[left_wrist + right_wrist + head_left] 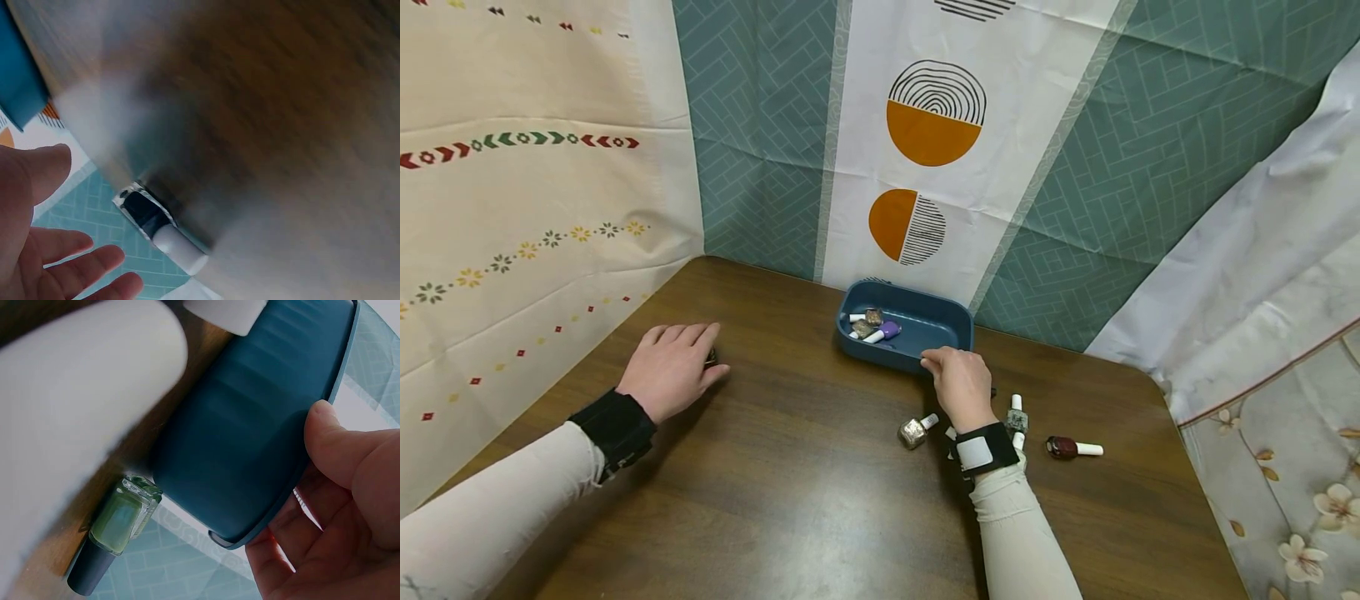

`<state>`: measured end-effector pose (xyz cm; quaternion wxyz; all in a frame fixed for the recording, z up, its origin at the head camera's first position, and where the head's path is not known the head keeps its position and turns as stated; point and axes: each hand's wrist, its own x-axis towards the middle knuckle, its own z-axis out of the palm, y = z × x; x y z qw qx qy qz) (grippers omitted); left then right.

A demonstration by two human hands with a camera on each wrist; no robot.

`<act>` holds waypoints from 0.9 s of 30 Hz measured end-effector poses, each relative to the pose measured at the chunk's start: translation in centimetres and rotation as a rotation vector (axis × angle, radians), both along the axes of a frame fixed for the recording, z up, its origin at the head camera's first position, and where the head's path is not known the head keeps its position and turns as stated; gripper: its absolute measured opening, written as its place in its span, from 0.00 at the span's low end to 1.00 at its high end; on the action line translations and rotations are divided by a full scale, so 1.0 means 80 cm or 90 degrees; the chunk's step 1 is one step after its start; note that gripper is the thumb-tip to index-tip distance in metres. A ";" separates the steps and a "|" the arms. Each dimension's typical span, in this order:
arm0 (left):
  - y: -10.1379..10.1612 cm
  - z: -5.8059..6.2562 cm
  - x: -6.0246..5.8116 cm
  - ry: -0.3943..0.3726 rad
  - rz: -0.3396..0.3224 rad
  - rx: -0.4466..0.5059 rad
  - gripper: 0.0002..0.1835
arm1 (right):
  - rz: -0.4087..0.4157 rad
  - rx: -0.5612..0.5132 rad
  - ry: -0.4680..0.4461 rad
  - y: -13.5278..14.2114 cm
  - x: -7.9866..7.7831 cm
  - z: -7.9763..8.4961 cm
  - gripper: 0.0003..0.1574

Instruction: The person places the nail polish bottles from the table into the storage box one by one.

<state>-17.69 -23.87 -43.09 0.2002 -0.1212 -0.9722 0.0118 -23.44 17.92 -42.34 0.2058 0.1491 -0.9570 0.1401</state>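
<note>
one right hand (pixel 961 385) pinched around the rim of a blue tray (pixel 880 353)

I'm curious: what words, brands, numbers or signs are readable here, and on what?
No readable word, brand or number anywhere.
Gold bottle: any print too small to read.
Green bottle: no lettering visible.
Left sleeve: dark crossed strokes, perhaps an X; unclear.
Cream cloth: chevrons and flowers, no lettering.
</note>
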 end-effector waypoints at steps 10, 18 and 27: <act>-0.016 -0.006 -0.003 0.010 -0.024 -0.014 0.32 | -0.003 0.001 -0.004 0.000 0.000 0.000 0.10; -0.017 -0.004 -0.005 0.006 -0.024 -0.017 0.29 | -0.005 0.004 -0.006 0.001 0.000 0.001 0.10; -0.018 -0.002 -0.010 -0.027 -0.003 -0.021 0.27 | 0.000 0.003 -0.005 0.001 -0.001 0.000 0.10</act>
